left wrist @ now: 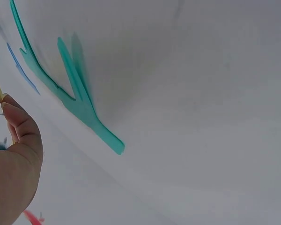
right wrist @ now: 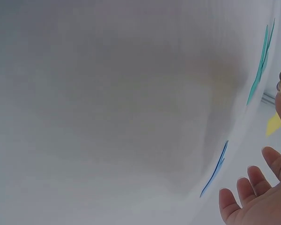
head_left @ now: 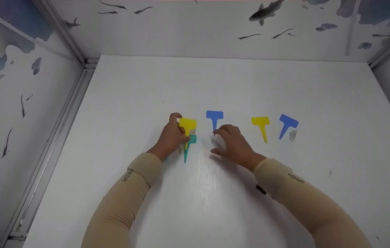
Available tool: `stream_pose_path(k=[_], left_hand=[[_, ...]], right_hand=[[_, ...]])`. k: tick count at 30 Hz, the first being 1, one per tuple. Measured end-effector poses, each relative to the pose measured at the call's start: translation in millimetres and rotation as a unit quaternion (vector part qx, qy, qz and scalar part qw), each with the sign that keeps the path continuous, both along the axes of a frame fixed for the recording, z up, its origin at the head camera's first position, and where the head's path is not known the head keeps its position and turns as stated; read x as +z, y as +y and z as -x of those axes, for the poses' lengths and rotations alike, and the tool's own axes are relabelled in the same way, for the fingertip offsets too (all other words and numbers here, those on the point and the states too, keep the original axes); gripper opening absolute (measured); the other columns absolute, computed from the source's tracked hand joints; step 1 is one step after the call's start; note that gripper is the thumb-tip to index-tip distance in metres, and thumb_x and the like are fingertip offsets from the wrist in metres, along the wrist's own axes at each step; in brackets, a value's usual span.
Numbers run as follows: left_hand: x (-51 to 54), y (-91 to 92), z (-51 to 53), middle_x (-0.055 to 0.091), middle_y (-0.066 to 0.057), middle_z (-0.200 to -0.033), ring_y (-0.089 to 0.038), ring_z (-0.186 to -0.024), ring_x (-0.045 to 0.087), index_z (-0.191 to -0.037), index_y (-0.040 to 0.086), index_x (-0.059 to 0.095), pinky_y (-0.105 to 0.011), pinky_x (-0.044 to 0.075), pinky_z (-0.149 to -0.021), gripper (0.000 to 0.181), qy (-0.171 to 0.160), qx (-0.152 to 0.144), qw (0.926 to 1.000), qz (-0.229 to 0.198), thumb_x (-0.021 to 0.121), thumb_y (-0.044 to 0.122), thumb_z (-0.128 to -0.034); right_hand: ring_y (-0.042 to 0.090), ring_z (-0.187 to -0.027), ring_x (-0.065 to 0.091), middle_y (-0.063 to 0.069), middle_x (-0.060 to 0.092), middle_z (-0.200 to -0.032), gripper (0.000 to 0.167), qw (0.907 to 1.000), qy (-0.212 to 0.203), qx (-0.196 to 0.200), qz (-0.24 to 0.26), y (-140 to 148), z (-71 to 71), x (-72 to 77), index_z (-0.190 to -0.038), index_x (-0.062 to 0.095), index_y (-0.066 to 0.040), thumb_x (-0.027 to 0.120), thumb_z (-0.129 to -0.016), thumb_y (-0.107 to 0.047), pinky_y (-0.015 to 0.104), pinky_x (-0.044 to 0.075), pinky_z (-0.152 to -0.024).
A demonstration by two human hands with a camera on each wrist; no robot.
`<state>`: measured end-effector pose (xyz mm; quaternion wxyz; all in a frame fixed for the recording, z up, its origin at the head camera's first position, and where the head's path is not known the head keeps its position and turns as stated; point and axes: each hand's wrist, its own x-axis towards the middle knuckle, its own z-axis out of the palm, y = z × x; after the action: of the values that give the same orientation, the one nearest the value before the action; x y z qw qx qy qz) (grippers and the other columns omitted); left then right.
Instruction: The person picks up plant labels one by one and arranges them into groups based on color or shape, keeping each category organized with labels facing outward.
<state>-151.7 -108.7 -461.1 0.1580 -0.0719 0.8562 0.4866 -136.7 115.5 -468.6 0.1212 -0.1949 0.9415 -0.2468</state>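
My left hand (head_left: 172,136) pinches a yellow T-shaped plant label (head_left: 188,124) between thumb and fingers, its wide head up and away from me. Below it on the table lies a teal plant label (head_left: 186,154), partly covered by the yellow one. A second teal label (left wrist: 37,68) shows beside the first in the left wrist view; in the head view the left hand hides most of it. My right hand (head_left: 234,144) has its fingers relaxed and apart, holding nothing, by the stem of a blue plant label (head_left: 214,116) on the table.
Further right on the white table (head_left: 198,213) lie another yellow plant label (head_left: 261,125) and another blue one (head_left: 287,124). Walls with printed fish stand along the back and left, with a metal rail (head_left: 53,137) down the left edge.
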Motion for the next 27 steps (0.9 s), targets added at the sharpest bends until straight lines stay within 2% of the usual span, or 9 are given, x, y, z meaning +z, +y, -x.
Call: stream_pose_path(k=[7,13,27], left_hand=[[-3.8,6.6,-7.1,0.049,-0.009,-0.105,-0.023,-0.097,0.05,-0.14,0.014,0.027,-0.029,0.047,-0.092,0.076,0.004,-0.016,0.9999,0.002,0.074,0.001,-0.0815],[-6.5,13.1,-12.8,0.049,-0.009,-0.105,-0.022,-0.1,0.051,-0.139,0.015,0.028,-0.029,0.047,-0.095,0.073,-0.003,-0.022,0.9997,0.007,0.073,0.002,-0.083],[-11.4,22.9,-18.8,0.052,-0.009,-0.102,-0.022,-0.098,0.052,-0.138,0.016,0.029,-0.03,0.047,-0.094,0.073,-0.015,-0.048,0.9986,0.018,0.074,0.002,-0.0826]], right_hand=[[0.029,-0.132,0.033,0.011,0.039,-0.142,0.06,0.9997,-0.014,-0.018,-0.001,8,-0.1,-0.7,-0.135,0.051,-0.013,0.076,-0.083,-0.033,0.042,0.034,-0.11],[0.03,-0.132,0.033,0.012,0.038,-0.143,0.06,0.9996,-0.016,-0.021,-0.004,11,-0.9,-1.1,-0.135,0.05,-0.013,0.076,-0.084,-0.031,0.044,0.034,-0.111],[0.03,-0.133,0.032,0.012,0.038,-0.143,0.06,0.9991,-0.024,-0.034,0.0,16,0.6,-2.0,-0.135,0.05,-0.014,0.075,-0.084,-0.032,0.044,0.034,-0.11]])
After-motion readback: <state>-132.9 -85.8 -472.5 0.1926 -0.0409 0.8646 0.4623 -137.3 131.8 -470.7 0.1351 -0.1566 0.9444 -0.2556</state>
